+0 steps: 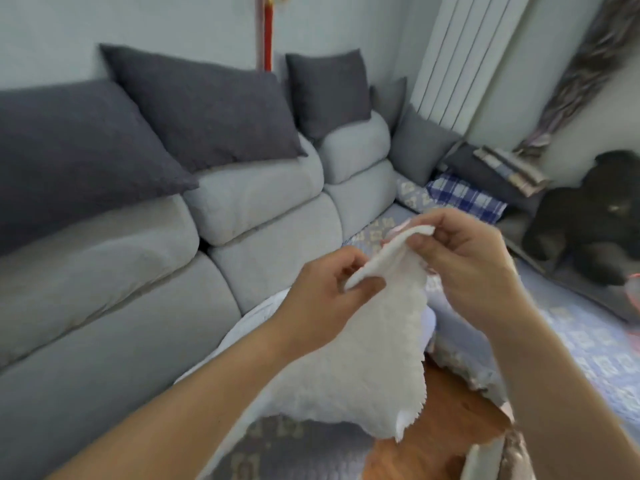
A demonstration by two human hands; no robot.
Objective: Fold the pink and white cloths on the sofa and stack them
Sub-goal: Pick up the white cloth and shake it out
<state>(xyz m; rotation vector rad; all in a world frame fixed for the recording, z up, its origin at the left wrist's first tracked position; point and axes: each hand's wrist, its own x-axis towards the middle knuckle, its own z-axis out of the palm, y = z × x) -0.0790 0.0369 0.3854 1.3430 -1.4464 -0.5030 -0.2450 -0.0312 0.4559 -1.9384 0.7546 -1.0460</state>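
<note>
A white fluffy cloth (363, 358) hangs in the air in front of the grey sofa (242, 216). My left hand (325, 296) pinches its upper edge at the left. My right hand (464, 265) pinches the same edge a little higher and to the right. The cloth droops below both hands, its ragged lower edge over the wooden floor. A small bit of pink (398, 230) shows just behind the cloth's top edge by my right fingers; I cannot tell whether it is the pink cloth.
Dark grey cushions (194, 109) line the sofa back. A blue patterned cover (571, 341) lies over the seat at the right, with a blue plaid pillow (464, 197), folded fabrics (512, 168) and a dark plush toy (595, 216) beyond. A white radiator (460, 57) stands behind.
</note>
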